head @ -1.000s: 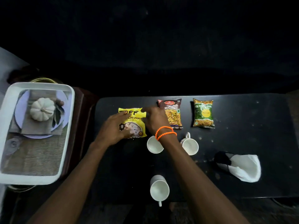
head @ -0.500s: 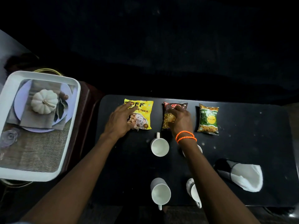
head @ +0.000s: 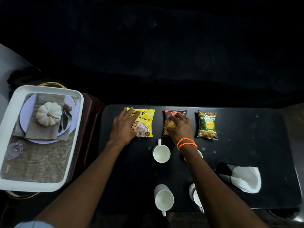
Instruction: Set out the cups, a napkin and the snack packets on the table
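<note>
A: Our surface (head: 246, 145) looks nearly set; what has changed?

B: At twelve o'clock, our right hand (head: 180, 127) has shifted from the yellow packet (head: 144, 122) onto the dark packet (head: 174, 114), fingers spread flat. Our left hand (head: 122, 129) presses the yellow one, spread too.

A: So the row's being straightened. The napkin (head: 243, 180) lies at four o'clock, the cups (head: 161, 153) nearer us.

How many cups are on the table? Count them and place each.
4. One cup sits below the yellow packet, one is mostly hidden under the right forearm, and two stand at the near edge.
</note>
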The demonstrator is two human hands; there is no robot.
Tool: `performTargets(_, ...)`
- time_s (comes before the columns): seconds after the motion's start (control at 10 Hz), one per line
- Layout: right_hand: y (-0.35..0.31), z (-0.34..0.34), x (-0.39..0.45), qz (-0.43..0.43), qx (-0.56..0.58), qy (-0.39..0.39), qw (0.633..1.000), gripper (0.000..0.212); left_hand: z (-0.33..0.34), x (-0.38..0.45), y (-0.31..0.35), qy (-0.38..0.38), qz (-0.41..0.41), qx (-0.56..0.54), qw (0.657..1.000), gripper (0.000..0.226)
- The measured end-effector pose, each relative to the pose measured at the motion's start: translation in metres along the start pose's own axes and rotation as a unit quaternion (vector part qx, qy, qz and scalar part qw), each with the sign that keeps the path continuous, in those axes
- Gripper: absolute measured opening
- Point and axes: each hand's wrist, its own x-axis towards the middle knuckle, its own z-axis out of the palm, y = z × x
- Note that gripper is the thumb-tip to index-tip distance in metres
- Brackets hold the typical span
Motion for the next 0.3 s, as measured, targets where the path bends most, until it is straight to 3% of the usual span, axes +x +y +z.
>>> performTargets(0.3,-0.023,-0.070,-0.007,-0.084,-0.067,0.166,0.980,0.067,-0.059,-0.002,0.029,0.165,0.047,0.054,0.984,0.069)
